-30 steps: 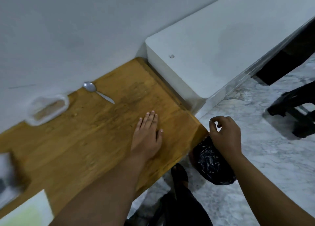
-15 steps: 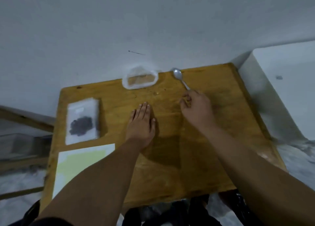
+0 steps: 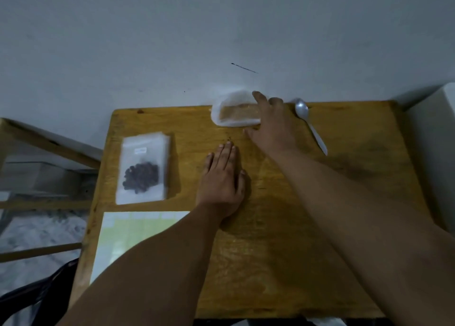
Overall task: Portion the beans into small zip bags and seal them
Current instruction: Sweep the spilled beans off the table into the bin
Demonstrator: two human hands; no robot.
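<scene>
Left hand (image 3: 222,180) hasn't budged since half a second ago. It's flat on the bench (image 3: 320,264), fingers straight and close together, holding nothing. The right hand (image 3: 274,126) is what changed. It was down at the handle of the spoon (image 3: 310,126), and now it's gone left and further back to the clear container (image 3: 234,114) by the wall (image 3: 172,42). Its fingers are spread apart over the container's right end, thumb on the near side, and I can't tell if it's actually squeezing yet. The spoon lies free just right of that hand, bowl toward the wall.

Other stuff: there's a black bag (image 3: 41,293) at the near left, off the bench. Next comes a pale green-and-white sheet (image 3: 138,234) on the near left corner, with the left forearm hiding its right edge. Behind it is a stack of small zip bags (image 3: 144,148). The top one has dark beans (image 3: 140,177) in it and sits well left of the left hand. The right forearm covers a chunk of the bench's right half. There's a white box (image 3: 438,141) at the far right.
</scene>
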